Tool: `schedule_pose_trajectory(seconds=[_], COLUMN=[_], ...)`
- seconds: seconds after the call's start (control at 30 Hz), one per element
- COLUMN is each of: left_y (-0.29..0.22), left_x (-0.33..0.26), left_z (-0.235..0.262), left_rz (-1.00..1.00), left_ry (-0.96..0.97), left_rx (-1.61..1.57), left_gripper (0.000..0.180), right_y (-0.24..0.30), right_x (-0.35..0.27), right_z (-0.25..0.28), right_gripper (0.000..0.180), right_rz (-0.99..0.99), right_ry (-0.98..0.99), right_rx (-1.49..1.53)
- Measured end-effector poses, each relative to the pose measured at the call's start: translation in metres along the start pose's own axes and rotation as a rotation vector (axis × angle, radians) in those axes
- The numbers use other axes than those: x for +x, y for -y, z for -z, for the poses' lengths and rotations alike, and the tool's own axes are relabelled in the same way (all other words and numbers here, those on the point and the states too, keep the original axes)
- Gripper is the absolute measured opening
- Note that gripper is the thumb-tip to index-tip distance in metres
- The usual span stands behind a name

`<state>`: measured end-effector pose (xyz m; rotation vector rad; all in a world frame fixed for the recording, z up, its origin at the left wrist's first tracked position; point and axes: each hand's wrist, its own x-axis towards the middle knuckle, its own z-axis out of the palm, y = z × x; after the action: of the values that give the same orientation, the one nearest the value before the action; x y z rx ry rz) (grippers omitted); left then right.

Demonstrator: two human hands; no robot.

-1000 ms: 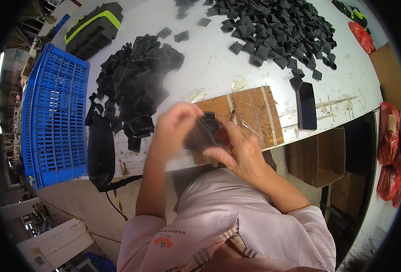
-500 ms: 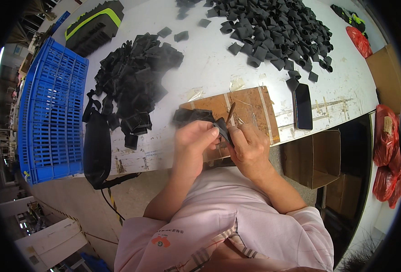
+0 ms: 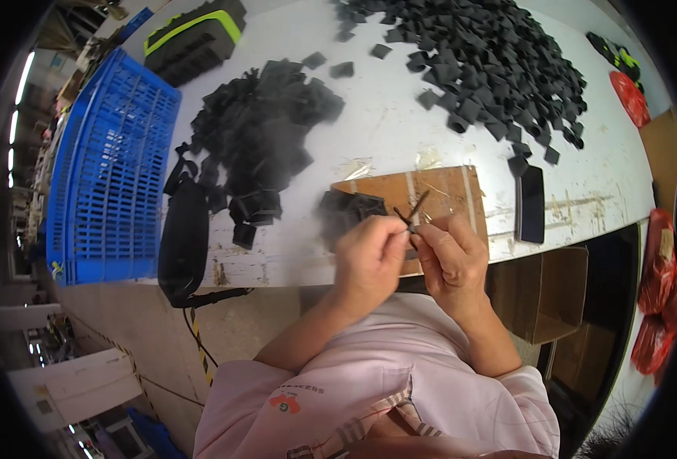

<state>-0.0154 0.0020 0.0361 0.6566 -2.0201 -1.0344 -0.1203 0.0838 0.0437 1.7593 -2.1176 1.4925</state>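
Observation:
Over the front of a brown cardboard sheet (image 3: pixel 457 200), my two hands meet at the fingertips. My left hand (image 3: pixel 369 256) pinches a small black fabric piece (image 3: pixel 412 228), mostly hidden by the fingers. My right hand (image 3: pixel 453 256) is closed at the same piece, thumb and forefinger pressed together. A thin dark pointed tool (image 3: pixel 420 205) sticks up at the right fingers; its kind and whether the hand grips it are unclear. Beside my left hand, a few flat black fabric pieces (image 3: pixel 346 213) lie partly on the cardboard.
Flat black pieces form a heap (image 3: pixel 266 126) at left; black fabric loops form a larger heap (image 3: pixel 491 65) at far right. A blue plastic crate (image 3: pixel 113 164) and a long black object (image 3: pixel 184 245) stand left. A phone (image 3: pixel 531 205) lies right, above an open cardboard box (image 3: pixel 560 294).
The view has shifted, so the table sits further right and lower. The fabric piece, spread between my hands before, is now mostly covered by fingertips, and my hands are raised closer together.

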Motion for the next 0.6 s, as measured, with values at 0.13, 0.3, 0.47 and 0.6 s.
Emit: schedule_pose_trajectory(seconds=[0.13, 0.3, 0.47, 0.6], left_y=[0.009, 0.008, 0.004, 0.002], left_x=[-0.006, 0.008, 0.010, 0.003], left_z=[-0.019, -0.007, 0.003, -0.016], left_rz=[-0.063, 0.701, 0.641, 0.210], left_ry=[-0.259, -0.033, 0.173, -0.126], left_rx=[0.057, -0.831, -0.993, -0.421], left_gripper=[0.012, 0.015, 0.018, 0.013], right_y=[-0.002, -0.017, -0.027, -0.020], right_x=[-0.001, -0.005, -0.006, 0.001], right_z=[-0.013, -0.016, -0.003, -0.002], right_gripper=[0.023, 0.016, 0.008, 0.010], right_rz=[0.021, -0.223, -0.928, -1.038], right_ry=[-0.050, -0.176, 0.064, 0.171], right_rx=[-0.166, -0.053, 1.245, 1.671])
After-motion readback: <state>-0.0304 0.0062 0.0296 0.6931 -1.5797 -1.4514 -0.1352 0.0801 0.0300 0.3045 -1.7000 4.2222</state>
